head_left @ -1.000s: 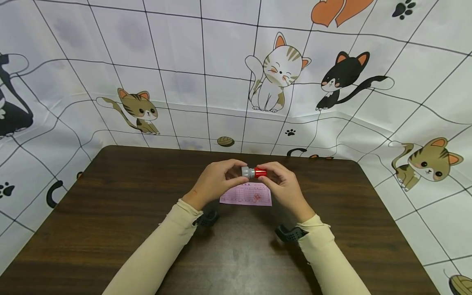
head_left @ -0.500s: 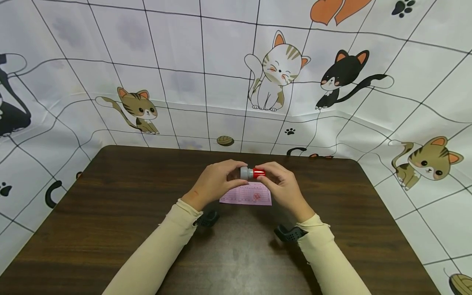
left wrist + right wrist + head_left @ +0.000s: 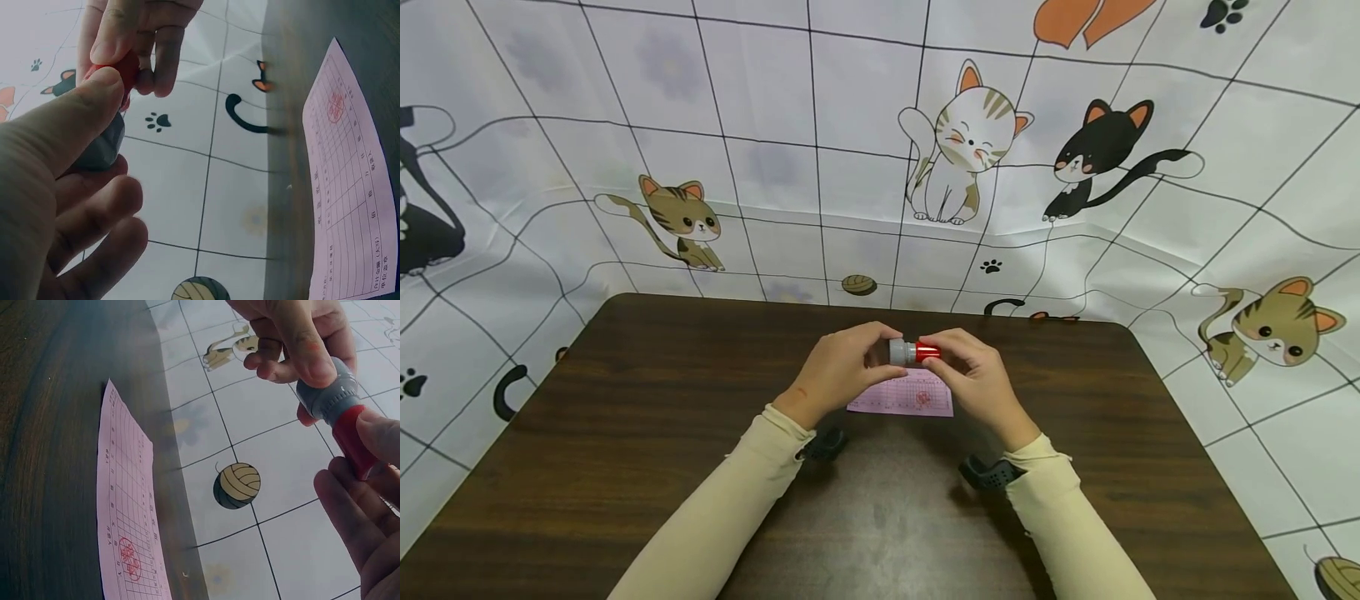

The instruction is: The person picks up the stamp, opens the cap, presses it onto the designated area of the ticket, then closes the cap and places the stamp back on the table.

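Observation:
A small stamp with a grey end (image 3: 898, 351) and a red end (image 3: 927, 352) lies sideways between both hands, above the table. My left hand (image 3: 841, 367) pinches the grey end between thumb and fingers. The red end (image 3: 352, 444) is pinched by my right hand (image 3: 979, 379), seen at the right of the right wrist view. Just below the stamp, a pink printed form (image 3: 898, 400) lies flat on the table. A round red stamp mark shows on the form (image 3: 350, 181) in the left wrist view. The left hand covers part of its upper left.
The dark brown wooden table (image 3: 662, 450) reaches to a white wall sheet (image 3: 760, 167) with a grid and cartoon cats. Dark straps sit at both wrists, below the cream sleeves (image 3: 730, 508).
The stamp has shifted very slightly left compared with one second ago. Both hands keep their hold on it, and the form stays in place.

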A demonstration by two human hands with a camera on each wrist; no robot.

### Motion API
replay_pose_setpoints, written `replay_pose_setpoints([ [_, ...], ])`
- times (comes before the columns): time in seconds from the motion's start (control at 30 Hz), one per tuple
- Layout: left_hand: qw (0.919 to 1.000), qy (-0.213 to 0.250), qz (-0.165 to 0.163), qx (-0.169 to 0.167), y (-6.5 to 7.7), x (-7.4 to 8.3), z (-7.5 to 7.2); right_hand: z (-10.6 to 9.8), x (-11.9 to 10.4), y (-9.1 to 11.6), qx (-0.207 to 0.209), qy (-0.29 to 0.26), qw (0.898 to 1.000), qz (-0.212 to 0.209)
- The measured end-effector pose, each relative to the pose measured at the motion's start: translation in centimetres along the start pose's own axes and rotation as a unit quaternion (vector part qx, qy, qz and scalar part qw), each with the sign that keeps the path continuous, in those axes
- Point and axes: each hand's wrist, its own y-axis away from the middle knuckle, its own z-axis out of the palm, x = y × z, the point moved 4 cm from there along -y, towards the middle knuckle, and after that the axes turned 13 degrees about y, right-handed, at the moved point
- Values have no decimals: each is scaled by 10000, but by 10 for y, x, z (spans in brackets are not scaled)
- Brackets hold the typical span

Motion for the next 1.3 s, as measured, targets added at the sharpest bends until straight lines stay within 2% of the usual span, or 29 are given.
replay_pose_setpoints([
  [0.2,9996,-101,-235,103,0,1,0,2,5,1,74,-19,9999,132],
  [0.43,9997,-21,-199,157,-1,1,1,3,5,2,101,-130,9997,196],
  [0.73,9995,225,22,-232,0,1,1,1,6,1,-302,-150,9994,-124],
  [0.83,9995,200,-73,-252,1,0,2,0,7,2,-258,-150,9995,-137],
  [0.97,9995,141,-269,-86,2,1,2,2,6,2,-72,-26,10000,-19],
  [1.13,9995,17,-308,86,2,1,1,0,-5,1,45,141,9999,79],
  [1.3,9999,-5,-110,-73,0,1,2,-8,-27,-2,-136,89,9999,16],
])
